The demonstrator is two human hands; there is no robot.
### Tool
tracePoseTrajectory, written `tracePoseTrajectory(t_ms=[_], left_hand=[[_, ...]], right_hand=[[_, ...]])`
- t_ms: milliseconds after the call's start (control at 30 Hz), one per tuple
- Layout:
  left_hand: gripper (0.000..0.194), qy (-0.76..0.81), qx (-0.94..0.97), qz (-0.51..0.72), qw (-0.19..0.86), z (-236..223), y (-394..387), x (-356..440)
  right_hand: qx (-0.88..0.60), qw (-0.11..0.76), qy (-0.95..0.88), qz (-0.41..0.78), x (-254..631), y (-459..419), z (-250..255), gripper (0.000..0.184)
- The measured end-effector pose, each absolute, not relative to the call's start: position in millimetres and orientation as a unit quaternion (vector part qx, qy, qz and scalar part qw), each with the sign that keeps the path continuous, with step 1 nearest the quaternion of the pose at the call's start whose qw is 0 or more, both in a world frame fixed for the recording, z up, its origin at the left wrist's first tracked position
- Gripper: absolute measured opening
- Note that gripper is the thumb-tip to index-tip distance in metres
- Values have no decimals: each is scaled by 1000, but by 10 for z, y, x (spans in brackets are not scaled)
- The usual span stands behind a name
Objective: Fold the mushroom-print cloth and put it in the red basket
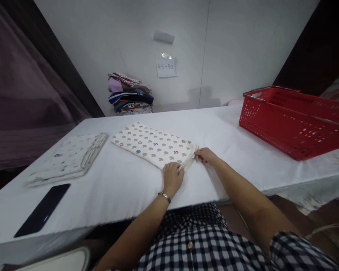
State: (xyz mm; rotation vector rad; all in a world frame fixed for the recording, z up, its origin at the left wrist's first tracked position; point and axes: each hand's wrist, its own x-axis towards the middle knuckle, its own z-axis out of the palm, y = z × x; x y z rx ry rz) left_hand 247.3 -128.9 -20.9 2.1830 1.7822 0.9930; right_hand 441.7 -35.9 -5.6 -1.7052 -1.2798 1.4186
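A folded white cloth (152, 143) printed with small grey, red and blue shapes lies flat in the middle of the white table (228, 131). My left hand (172, 177) pinches the cloth's near corner, fingers closed on the layered edge. My right hand (206, 155) grips the other end of that same short edge, fingers curled on it. A metal bracelet sits on my left wrist.
A second folded patterned cloth (69, 157) lies at the left, with a dark phone (43, 209) near the front edge. A red plastic basket (295, 118) stands at the right. A stack of folded clothes (130, 94) leans against the back wall under a paper label.
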Motion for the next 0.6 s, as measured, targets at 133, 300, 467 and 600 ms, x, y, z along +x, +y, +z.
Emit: tracePoseTrajectory(t_ms=[133,300,467,600], left_hand=[[13,586,738,326,73,-217,-1292,2473],[14,583,748,311,66,-195,-1303,2481],[19,581,751,308,63,-164,-1318,2493],[27,580,750,310,67,-171,-1310,2490]], right_hand=[[-638,273,-473,543,4406,-395,-19,30],[-627,233,-467,578,4364,-494,-7,28],[-604,224,-458,612,4282,-565,-27,21],[-603,222,-448,622,4235,-559,-46,20]])
